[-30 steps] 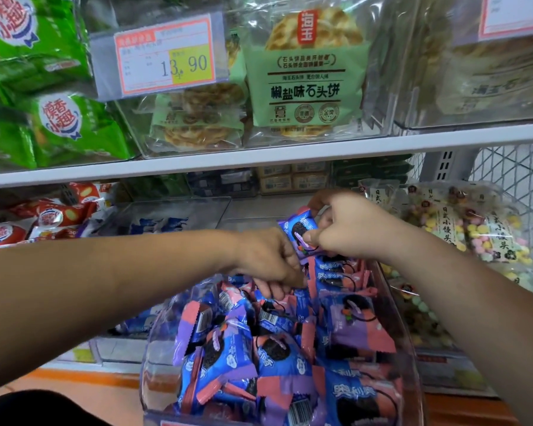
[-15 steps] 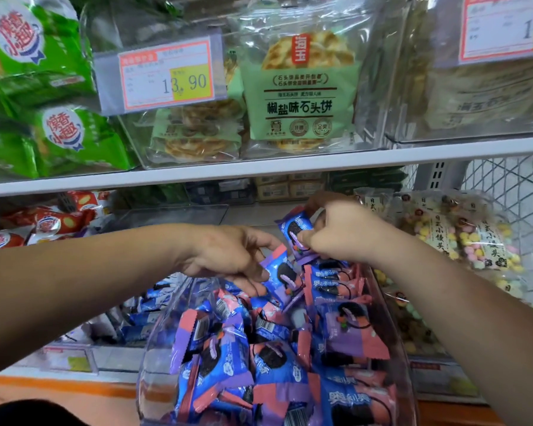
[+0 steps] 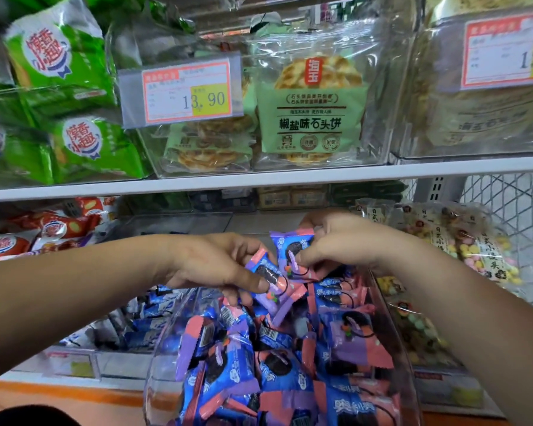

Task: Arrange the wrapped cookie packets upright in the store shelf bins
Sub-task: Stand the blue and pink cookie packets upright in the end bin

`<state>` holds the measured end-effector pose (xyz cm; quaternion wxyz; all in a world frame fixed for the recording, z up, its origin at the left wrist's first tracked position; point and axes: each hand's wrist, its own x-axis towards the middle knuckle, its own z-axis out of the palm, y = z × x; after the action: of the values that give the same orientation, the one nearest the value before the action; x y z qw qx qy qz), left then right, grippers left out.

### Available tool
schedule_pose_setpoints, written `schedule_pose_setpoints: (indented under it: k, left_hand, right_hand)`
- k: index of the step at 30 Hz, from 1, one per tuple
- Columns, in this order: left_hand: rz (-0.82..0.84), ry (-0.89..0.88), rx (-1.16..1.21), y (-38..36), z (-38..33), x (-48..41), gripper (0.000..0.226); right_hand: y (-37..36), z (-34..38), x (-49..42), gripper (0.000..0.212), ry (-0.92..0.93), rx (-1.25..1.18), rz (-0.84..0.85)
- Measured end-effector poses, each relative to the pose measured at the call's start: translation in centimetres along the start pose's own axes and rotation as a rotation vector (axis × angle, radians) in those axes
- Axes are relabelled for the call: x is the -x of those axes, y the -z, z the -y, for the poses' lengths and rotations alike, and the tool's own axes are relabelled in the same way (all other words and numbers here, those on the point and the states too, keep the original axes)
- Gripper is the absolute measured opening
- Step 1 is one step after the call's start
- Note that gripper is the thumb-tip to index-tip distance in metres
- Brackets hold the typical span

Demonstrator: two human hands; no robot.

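Blue-and-pink packets [image 3: 234, 373] filled the clear bin [image 3: 160, 358], and over its far end the right hand [image 3: 345, 241] pinched an upright packet [image 3: 290, 245] — the left hand [image 3: 216, 262] pinched a tilted packet [image 3: 282, 289] just beside it, long axis slanting.

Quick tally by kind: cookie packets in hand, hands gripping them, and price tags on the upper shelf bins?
Held cookie packets: 2 (left hand's packet, right hand's packet)
Hands gripping: 2 (left hand, right hand)
Upper-shelf price tags: 2 (13.90 tag, right tag)
Total: 6
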<state>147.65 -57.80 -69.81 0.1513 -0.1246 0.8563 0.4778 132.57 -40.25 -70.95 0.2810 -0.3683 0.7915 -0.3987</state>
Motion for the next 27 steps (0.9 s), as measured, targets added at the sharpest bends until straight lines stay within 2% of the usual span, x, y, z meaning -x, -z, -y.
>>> schedule_pose_setpoints:
  k: [2,4,6,9,13,16,18,21,22,25,27]
  left_hand:
    - [0.009,-0.029,-0.012,0.0,0.1,0.3,0.029]
    - [0.007,-0.043,0.0,0.0,0.3,0.6,0.025]
    - [0.007,-0.049,0.045,0.0,0.4,0.7,0.033]
    - [-0.006,-0.076,0.086,-0.1,0.3,1.0,0.036]
    - [-0.078,-0.149,0.067,-0.1,-0.2,1.5,0.033]
    - [-0.202,-0.19,0.019,-0.2,-0.4,1.3,0.034]
    - [-0.291,-0.212,0.007,-0.3,-0.4,0.9,0.034]
    - [-0.314,-0.195,0.016,-0.7,-0.4,0.5,0.035]
    - [-0.312,-0.186,0.016,-0.9,-0.3,0.5,0.034]
    - [-0.358,-0.21,0.044,-1.3,-0.1,0.5,0.031]
    - [-0.402,-0.24,0.117,-1.3,0.0,0.4,0.031]
  right_hand:
    - [0.0,-0.1,-0.1,0.017,0.0,-0.048,0.035]
    - [0.0,-0.2,-0.1,0.031,-0.001,-0.095,0.062]
    - [-0.3,-0.4,-0.1,0.042,0.017,-0.131,0.1]
    - [-0.3,-0.8,-0.1,0.049,0.025,-0.126,0.124]
    - [-0.3,-0.6,-0.1,0.042,0.041,-0.208,0.081]
    - [-0.3,-0.2,-0.1,0.028,0.046,-0.264,0.045]
    - [-0.5,-0.1,-0.1,0.028,0.074,-0.242,0.04]
    - [-0.8,0.1,-0.2,0.019,0.1,-0.124,0.047]
    - [-0.7,0.2,-0.2,0.022,0.114,-0.087,0.081]
    - [-0.8,0.6,0.3,0.053,0.137,0.061,0.167]
    - [-1.0,0.8,0.3,0.061,0.153,0.143,0.136]
